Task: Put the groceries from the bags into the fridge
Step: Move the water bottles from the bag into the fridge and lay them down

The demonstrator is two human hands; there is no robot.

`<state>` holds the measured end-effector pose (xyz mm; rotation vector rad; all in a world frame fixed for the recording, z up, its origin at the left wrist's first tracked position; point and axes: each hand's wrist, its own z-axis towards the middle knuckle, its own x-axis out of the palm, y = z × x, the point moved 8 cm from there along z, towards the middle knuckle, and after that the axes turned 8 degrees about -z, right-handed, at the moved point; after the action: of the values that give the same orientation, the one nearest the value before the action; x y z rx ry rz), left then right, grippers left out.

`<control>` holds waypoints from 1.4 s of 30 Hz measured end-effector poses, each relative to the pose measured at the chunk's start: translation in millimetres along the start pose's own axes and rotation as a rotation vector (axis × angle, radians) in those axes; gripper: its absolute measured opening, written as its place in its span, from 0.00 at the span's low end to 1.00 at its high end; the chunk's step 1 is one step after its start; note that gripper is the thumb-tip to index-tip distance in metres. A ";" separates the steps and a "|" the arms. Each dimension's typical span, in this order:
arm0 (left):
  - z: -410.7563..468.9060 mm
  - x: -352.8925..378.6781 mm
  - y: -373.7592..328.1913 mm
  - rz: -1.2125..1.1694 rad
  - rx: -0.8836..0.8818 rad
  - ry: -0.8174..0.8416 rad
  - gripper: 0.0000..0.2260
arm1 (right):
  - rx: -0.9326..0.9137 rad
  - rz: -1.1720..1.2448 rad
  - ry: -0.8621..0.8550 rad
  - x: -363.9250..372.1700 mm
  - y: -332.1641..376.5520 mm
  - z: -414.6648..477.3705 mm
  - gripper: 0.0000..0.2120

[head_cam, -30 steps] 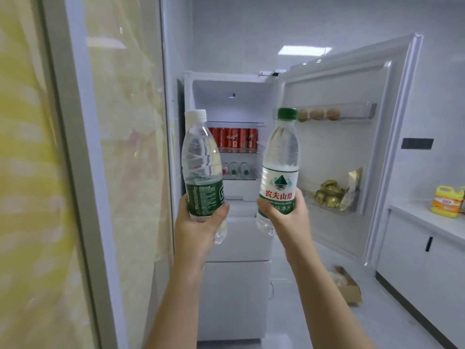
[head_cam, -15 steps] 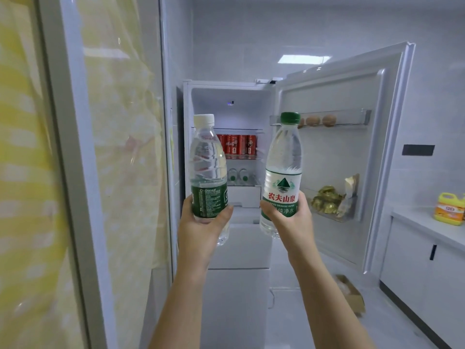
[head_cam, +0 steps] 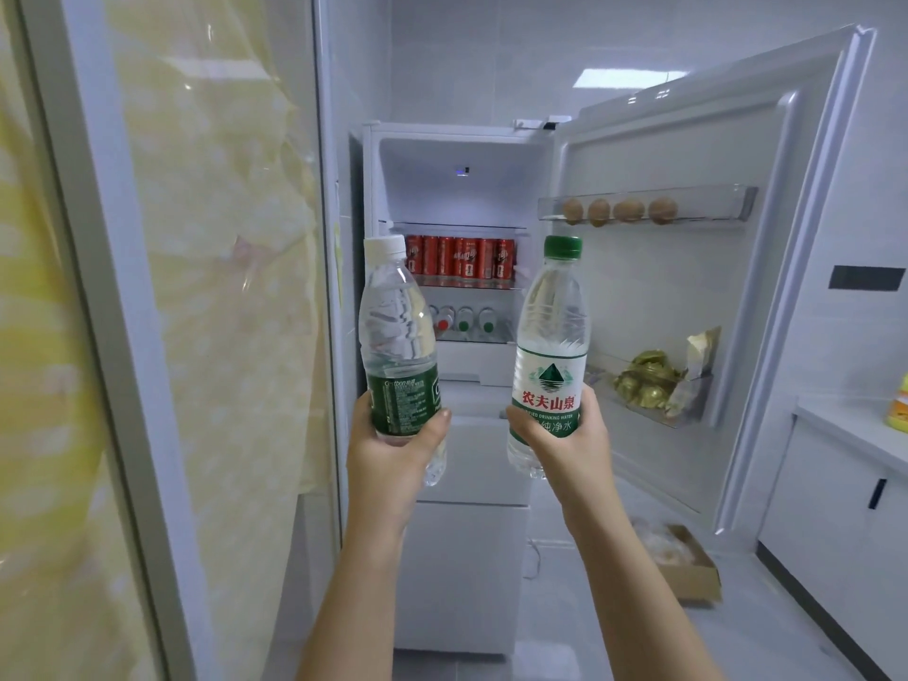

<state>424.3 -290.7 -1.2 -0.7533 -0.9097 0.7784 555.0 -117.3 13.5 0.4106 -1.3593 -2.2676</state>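
Head camera showed me a glass panel (head_cam: 206,287) with a yellow curtain behind it, filling everything from 7 to 11 o'clock. At 12 o'clock stood the white fridge (head_cam: 457,154), its upper compartment open and its door (head_cam: 688,336) swung out toward 2 o'clock. A white counter (head_cam: 855,435) ran along 4 o'clock.

Near 6 o'clock, the left hand (head_cam: 393,454) was wrapped round the labelled lower part of a white-capped water bottle (head_cam: 398,326), held roughly upright. Just right of it, the right hand (head_cam: 565,435) gripped a green-capped water bottle (head_cam: 553,326) the same way. I saw both bottles in the air in front of the fridge opening, apart from each other.

A cardboard box (head_cam: 693,567) lay on the floor at 5 o'clock. Between the two bottles a row of red cans (head_cam: 462,258) lined a shelf, with capped bottles (head_cam: 464,319) lying below it. The door racks held a gold packet (head_cam: 648,380) at 3 o'clock and four eggs (head_cam: 619,211) at 1 o'clock.
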 end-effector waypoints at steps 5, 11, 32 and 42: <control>5.3 11.0 14.3 0.047 -0.015 0.004 0.19 | 0.024 0.017 0.006 -5.3 -13.4 10.5 0.22; 26.9 22.0 33.6 0.052 -0.012 0.022 0.19 | 0.034 -0.001 0.006 1.5 -34.3 34.8 0.23; 253.9 38.2 144.7 0.042 -0.065 0.127 0.18 | 0.027 -0.071 -0.087 121.0 -122.8 213.5 0.21; 319.5 27.8 184.2 0.040 -0.079 0.161 0.18 | 0.048 -0.071 -0.063 173.3 -159.1 259.6 0.21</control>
<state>106.4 -102.0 -11.0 -0.8931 -0.7859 0.7096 247.7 49.3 -9.1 0.4124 -1.4548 -2.3272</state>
